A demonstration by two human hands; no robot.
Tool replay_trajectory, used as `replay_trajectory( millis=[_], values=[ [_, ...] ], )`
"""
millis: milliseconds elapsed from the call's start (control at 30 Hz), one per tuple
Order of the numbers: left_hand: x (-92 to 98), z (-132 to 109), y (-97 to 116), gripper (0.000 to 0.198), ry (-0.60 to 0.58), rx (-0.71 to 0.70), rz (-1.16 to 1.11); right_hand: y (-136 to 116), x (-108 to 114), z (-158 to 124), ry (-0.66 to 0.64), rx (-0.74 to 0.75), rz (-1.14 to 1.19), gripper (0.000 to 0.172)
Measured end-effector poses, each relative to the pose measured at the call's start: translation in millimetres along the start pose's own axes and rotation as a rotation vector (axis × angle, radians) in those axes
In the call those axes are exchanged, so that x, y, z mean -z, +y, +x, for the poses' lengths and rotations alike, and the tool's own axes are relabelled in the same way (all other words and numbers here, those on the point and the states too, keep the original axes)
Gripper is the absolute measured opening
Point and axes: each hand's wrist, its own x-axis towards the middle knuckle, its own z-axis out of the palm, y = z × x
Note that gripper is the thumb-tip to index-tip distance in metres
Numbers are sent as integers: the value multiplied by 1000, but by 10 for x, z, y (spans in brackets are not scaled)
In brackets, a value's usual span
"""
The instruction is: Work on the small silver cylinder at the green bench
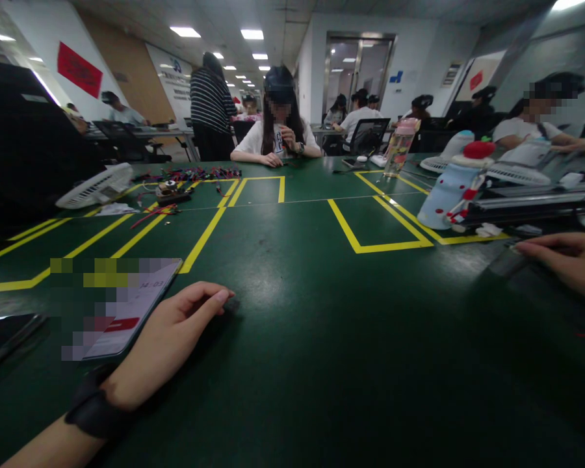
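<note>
Phone lying lit at near left; just right of it, left hand, thumb and index pressed together (on what, cannot tell); blue bottle, farther off; near right edge, right hand pinching thin, see-through piece.

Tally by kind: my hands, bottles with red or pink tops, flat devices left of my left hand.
Hands: 2, left hand and right hand
Bottles: 2, blue bottle and pink-topped bottle
Devices: 2, lit-screen device and dark device
Total: 6
</note>
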Motion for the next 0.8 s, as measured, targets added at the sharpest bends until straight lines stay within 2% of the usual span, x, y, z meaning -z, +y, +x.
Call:
replay_trajectory(
  millis=[333, 533, 700, 800],
  values=[
    [-9, 11, -11, 39, 4, 19, 14, -70, -46, -7, 92, -105, 95, 45],
    [-1, 13, -9, 39, 0, 29, -11, -48, -104, -41, 337, 9, 260, 38],
    [-3, 9, 6, 40, -1, 30, -12, -132, -17, -61, 223, 23, 156, 31],
    [-1, 9, 5, 40, 4, 26, 7, -168, 39, -78, 198, 37, 149, 31]
  ],
)
